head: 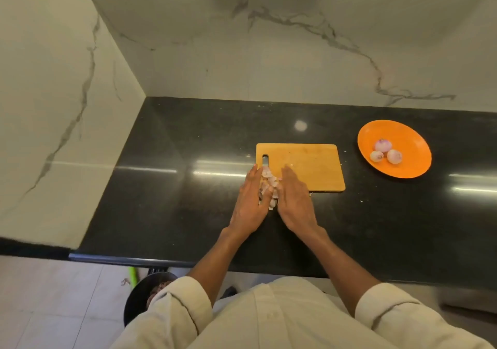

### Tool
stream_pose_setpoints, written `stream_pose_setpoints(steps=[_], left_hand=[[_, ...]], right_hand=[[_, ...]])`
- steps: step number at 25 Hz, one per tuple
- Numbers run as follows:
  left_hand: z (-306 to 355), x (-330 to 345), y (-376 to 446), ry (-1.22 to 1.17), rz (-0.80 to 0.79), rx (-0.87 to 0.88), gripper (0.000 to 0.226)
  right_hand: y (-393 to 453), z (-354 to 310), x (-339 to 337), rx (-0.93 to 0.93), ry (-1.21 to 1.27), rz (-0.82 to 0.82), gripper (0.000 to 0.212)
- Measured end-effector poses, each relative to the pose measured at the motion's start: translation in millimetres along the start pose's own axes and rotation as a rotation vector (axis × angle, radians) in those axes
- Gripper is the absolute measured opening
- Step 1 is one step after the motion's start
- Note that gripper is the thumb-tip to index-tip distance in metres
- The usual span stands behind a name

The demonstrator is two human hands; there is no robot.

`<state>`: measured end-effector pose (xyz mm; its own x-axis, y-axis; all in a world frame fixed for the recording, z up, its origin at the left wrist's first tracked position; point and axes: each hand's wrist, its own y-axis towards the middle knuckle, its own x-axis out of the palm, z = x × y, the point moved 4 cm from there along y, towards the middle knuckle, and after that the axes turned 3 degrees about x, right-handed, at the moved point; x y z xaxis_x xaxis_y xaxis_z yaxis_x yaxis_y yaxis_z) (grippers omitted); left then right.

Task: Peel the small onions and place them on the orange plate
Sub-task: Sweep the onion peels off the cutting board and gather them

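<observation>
Onion skins lay heaped between the left hand and right hand, both flat with straight fingers, pressing the pile from either side at the near left corner of the cutting board. Three peeled onions sat on the orange plate, well to the right on the tabletop, nearer the right hand. Peeling looked finished, the heap likely ready to lift away.
</observation>
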<state>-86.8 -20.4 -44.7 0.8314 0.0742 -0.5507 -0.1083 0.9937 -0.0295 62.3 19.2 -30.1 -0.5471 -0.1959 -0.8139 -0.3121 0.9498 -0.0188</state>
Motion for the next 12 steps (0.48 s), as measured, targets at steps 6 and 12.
stream_pose_setpoints(steps=[6, 12], left_hand=[[4, 10, 43, 0.142, -0.097, -0.052, 0.073], [-5, 2, 53, -0.016, 0.053, -0.056, 0.061]], right_hand=[[12, 31, -20, 0.217, -0.185, 0.007, 0.063], [55, 42, -31, 0.115, -0.044, 0.022, 0.056]])
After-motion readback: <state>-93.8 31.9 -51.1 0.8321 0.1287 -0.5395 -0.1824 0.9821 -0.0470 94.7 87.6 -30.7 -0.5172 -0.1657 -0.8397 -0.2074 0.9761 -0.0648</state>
